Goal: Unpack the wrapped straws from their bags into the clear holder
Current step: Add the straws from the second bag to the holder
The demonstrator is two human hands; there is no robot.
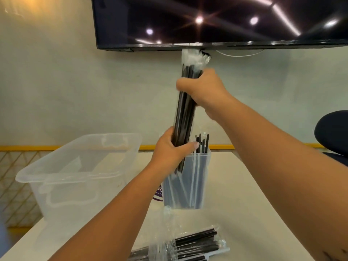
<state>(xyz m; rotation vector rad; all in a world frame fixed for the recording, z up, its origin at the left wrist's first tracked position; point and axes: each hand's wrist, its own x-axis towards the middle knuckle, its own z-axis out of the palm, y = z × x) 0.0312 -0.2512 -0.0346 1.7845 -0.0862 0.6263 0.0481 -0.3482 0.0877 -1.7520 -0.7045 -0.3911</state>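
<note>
The right hand (203, 91) has a full grip around the upper part of an upright bundle of black wrapped straws (183, 113), fingers curled right round it. Crumpled clear plastic bunches above the fist. Lower down, the left hand (173, 149) also has a closed grip on the bundle, thumb across the front, just above the rim of the clear holder (206, 176). The bundle tilts slightly, and its bottom end dips inside the holder, showing through the wall. It has not reached the floor of the holder.

A few straws stand against the holder's far side, their tips above the rim. The holder stands on the white desk (235, 204). Nearer the camera lie more bagged straws (192, 243), flat on the desk and well apart from the holder. A clear storage bin (66, 175) sits to the left, and a dark wall screen (226, 21) hangs behind.

The step in hand looks like loading one bundle into the holder. I cannot tell whether its bag is open at the bottom. The next move probably calls for easing the left grip so the straws slide down. The right hand would then draw the plastic up and off, keeping the bundle lined up with the opening so that nothing catches the rim or tips the holder.
</note>
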